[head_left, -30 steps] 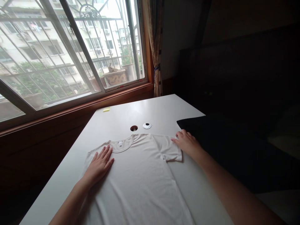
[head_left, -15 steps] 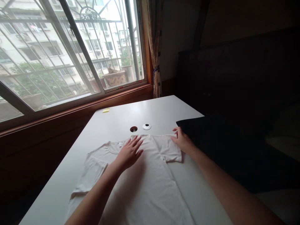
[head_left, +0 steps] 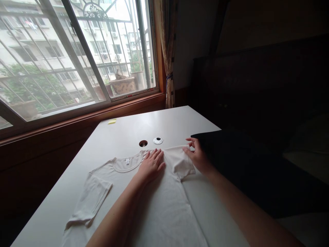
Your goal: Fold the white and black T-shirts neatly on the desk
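Note:
A white T-shirt lies spread on the white table, its neckline and small label towards the window. My left hand lies flat on the shirt beside the neckline, at the shoulder, fingers slightly spread. At the right sleeve's upper edge, my right hand pinches the cloth between thumb and fingers, and the sleeve is slightly raised and wrinkled there. The other sleeve rests at the left with a fold near its hem. My left forearm covers part of the shirt's front.
Behind the shirt are a round hole in the tabletop and a round cover. A yellow note sits near the far left corner. Dark cloth overlaps the table's right edge. A barred window and curtain stand beyond.
My left hand has slid right across the shirt towards the shoulder. My right hand now has the sleeve edge slightly lifted, and the sleeve has bunched. The view has shifted slightly.

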`<move>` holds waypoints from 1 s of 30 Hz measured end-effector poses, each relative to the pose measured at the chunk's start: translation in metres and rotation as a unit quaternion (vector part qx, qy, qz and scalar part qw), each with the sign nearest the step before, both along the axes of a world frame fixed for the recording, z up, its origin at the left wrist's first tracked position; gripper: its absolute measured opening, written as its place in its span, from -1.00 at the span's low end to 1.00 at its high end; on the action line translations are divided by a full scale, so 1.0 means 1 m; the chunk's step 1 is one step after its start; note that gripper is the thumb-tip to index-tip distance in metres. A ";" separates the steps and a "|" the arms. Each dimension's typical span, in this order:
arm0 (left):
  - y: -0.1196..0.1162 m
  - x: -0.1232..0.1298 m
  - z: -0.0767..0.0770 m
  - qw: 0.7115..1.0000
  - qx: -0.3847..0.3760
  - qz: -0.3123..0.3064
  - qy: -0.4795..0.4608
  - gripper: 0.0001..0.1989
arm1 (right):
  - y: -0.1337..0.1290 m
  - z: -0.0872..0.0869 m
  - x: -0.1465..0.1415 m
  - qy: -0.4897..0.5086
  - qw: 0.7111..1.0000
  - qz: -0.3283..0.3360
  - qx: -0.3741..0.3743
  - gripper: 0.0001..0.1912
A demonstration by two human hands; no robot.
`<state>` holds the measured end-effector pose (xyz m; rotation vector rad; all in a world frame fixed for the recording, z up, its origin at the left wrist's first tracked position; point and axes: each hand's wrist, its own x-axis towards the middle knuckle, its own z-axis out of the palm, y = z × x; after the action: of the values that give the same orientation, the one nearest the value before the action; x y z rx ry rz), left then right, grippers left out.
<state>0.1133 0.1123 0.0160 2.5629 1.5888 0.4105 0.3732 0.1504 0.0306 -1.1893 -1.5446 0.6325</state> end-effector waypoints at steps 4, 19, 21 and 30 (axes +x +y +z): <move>0.001 0.000 0.000 0.998 0.048 -0.018 -0.020 -0.50 | -0.009 0.004 -0.012 0.075 0.996 0.040 -0.028 -0.50; -0.009 -0.003 0.012 0.986 0.071 -0.133 -0.072 -0.60 | -0.024 0.018 -0.026 0.282 0.941 0.119 -0.145 -0.40; -0.012 -0.005 0.017 0.980 0.068 -0.169 -0.085 -0.69 | -0.024 0.018 -0.026 0.277 0.943 0.117 -0.143 -0.39; -0.025 0.007 0.025 0.962 0.021 -0.246 -0.117 -0.70 | -0.025 0.022 -0.026 0.323 0.928 0.086 -0.163 -0.42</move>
<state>0.1199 0.0873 0.0410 2.6903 0.8342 0.6600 0.3473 0.1254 0.0528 -0.9420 -1.0011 1.2922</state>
